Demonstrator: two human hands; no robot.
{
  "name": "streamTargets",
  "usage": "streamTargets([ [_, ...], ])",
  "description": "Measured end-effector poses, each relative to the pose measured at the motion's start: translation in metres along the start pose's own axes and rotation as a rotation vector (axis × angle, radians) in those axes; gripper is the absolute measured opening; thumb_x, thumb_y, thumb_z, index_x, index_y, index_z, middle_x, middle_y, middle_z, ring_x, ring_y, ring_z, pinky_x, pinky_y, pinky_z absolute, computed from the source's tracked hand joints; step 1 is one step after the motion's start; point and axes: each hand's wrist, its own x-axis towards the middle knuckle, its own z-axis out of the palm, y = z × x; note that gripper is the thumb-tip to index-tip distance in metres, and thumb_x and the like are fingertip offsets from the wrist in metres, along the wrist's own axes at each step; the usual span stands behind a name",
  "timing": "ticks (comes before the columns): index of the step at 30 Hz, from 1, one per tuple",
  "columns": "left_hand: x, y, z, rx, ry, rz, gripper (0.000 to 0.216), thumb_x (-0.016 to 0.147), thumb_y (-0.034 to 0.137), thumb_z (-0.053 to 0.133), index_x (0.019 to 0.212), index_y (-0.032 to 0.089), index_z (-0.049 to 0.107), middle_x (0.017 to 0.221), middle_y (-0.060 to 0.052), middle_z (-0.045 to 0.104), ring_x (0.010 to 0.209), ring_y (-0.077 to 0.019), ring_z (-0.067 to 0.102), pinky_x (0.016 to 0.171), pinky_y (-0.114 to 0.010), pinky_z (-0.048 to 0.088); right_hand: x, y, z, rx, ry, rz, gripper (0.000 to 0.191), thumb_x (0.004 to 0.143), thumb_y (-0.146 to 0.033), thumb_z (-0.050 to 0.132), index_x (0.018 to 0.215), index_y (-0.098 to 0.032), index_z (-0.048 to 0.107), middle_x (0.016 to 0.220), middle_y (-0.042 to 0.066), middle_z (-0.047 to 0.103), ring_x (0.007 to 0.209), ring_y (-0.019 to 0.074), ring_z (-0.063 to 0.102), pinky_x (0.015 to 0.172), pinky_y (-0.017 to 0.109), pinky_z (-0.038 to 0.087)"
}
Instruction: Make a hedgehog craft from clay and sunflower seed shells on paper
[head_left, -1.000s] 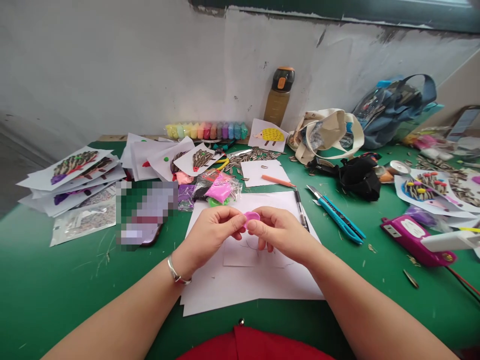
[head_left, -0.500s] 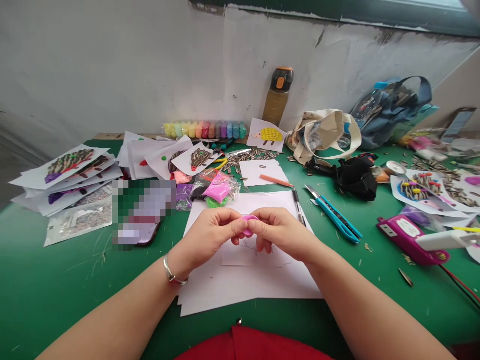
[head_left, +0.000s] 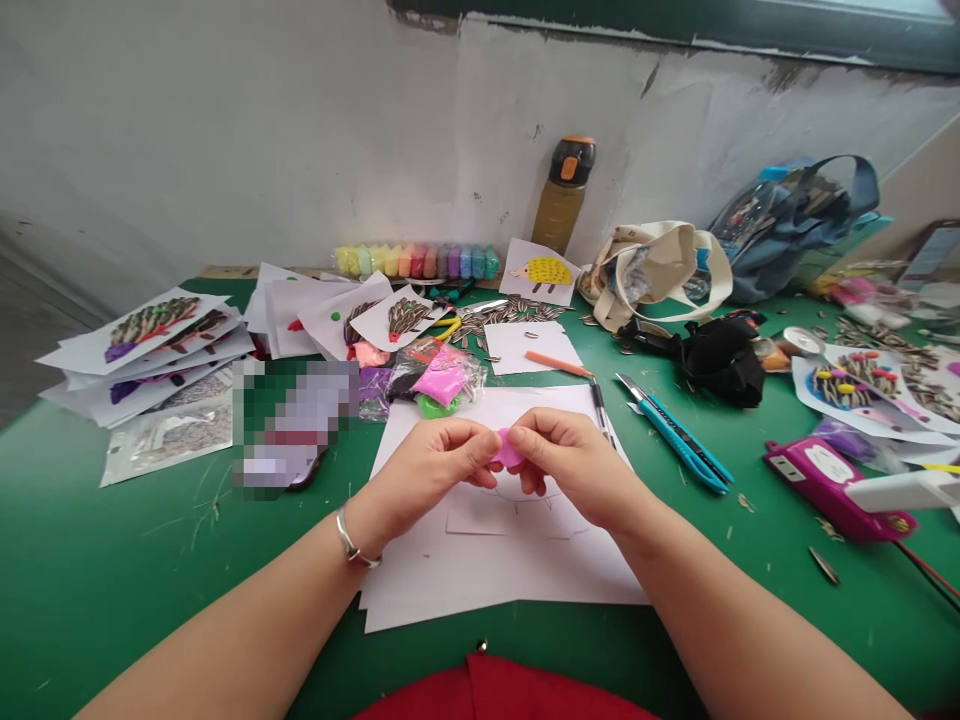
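Left hand and right hand pinch a flattened pink clay disc.

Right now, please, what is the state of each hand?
Left hand: closed, pinching the pink clay piece.
Right hand: closed, pinching the same clay piece from the other side.

Both forearms reach forward; the left hand and right hand meet fingertip to fingertip, fingers curled, pinching.
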Motion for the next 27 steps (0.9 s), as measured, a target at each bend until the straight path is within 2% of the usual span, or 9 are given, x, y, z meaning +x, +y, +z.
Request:
streamTargets([
  [5, 0.0019, -0.0007, 0.0010, -0.026, 0.039, -0.029, 0.026, 0.085, 0.042, 0.070, 0.090, 0.016, 0.073, 0.089, -0.002, 0.069, 0.079, -0.0141, 0.065, 0.076, -0.026, 0.054, 0.0009, 0.0021, 0.0003, -0.013, 0.000, -0.042, 0.033, 0.092, -0.045, 0.057, 0.076, -0.018, 0.064, 0.063, -0.001, 0.062, 0.056, 0.0108, 0.058, 0.055, 0.024, 0.046],
  [8, 0.0015, 0.0011, 0.0018, 0.002, 0.068, -0.054, 0.024, 0.083, 0.039, 0.072, 0.085, 0.015, 0.073, 0.082, -0.002, 0.068, 0.077, -0.0134, 0.064, 0.073, -0.025, 0.054, 0.0001, 0.0023, 0.0015, -0.054, 0.019, -0.037, 0.034, 0.090, -0.050, 0.059, 0.078, -0.018, 0.065, 0.065, 0.000, 0.063, 0.057, 0.0111, 0.058, 0.055, 0.025, 0.047],
  [14, 0.0009, 0.0031, 0.0020, 0.030, 0.078, -0.036, 0.022, 0.083, 0.036, 0.071, 0.082, 0.014, 0.070, 0.077, -0.001, 0.066, 0.072, -0.0120, 0.062, 0.070, -0.024, 0.052, 0.0001, 0.0036, 0.0060, -0.153, 0.103, -0.076, 0.025, 0.083, -0.043, 0.069, 0.096, -0.021, 0.066, 0.089, 0.001, 0.067, 0.071, 0.0138, 0.060, 0.063, 0.028, 0.051],
  [16, 0.0012, 0.0026, 0.0020, 0.024, 0.078, -0.025, 0.021, 0.083, 0.035, 0.072, 0.084, 0.014, 0.069, 0.076, 0.000, 0.066, 0.070, -0.0113, 0.061, 0.069, -0.024, 0.051, 0.0010, 0.0051, 0.0060, -0.136, 0.107, -0.085, 0.031, 0.083, -0.041, 0.069, 0.108, -0.024, 0.063, 0.096, 0.002, 0.067, 0.075, 0.0153, 0.062, 0.065, 0.030, 0.051],
  [19, 0.0007, 0.0017, 0.0023, -0.016, 0.083, -0.053, 0.027, 0.082, 0.033, 0.073, 0.102, 0.017, 0.065, 0.074, 0.002, 0.067, 0.072, -0.0118, 0.063, 0.068, -0.023, 0.051, 0.0024, 0.0066, 0.0041, -0.051, 0.098, -0.068, 0.046, 0.083, -0.039, 0.070, 0.124, -0.026, 0.055, 0.102, 0.003, 0.067, 0.081, 0.0170, 0.064, 0.068, 0.031, 0.051],
  [22, -0.0005, 0.0015, 0.0035, -0.042, 0.054, -0.077, 0.034, 0.082, 0.030, 0.074, 0.112, 0.019, 0.061, 0.073, 0.003, 0.069, 0.073, -0.0127, 0.066, 0.069, -0.024, 0.051, 0.0034, 0.0065, 0.0013, 0.038, 0.027, -0.055, 0.034, 0.084, -0.037, 0.070, 0.112, -0.022, 0.060, 0.092, 0.003, 0.067, 0.080, 0.0160, 0.063, 0.072, 0.031, 0.050],
  [27, -0.0008, 0.0010, 0.0050, -0.097, 0.012, -0.051, 0.027, 0.083, 0.035, 0.073, 0.101, 0.017, 0.065, 0.084, -0.002, 0.074, 0.079, -0.0143, 0.068, 0.076, -0.027, 0.054, 0.0032, 0.0058, -0.0017, 0.103, -0.032, -0.026, 0.019, 0.083, -0.033, 0.070, 0.093, -0.019, 0.063, 0.078, 0.000, 0.065, 0.071, 0.0128, 0.058, 0.068, 0.029, 0.046],
])
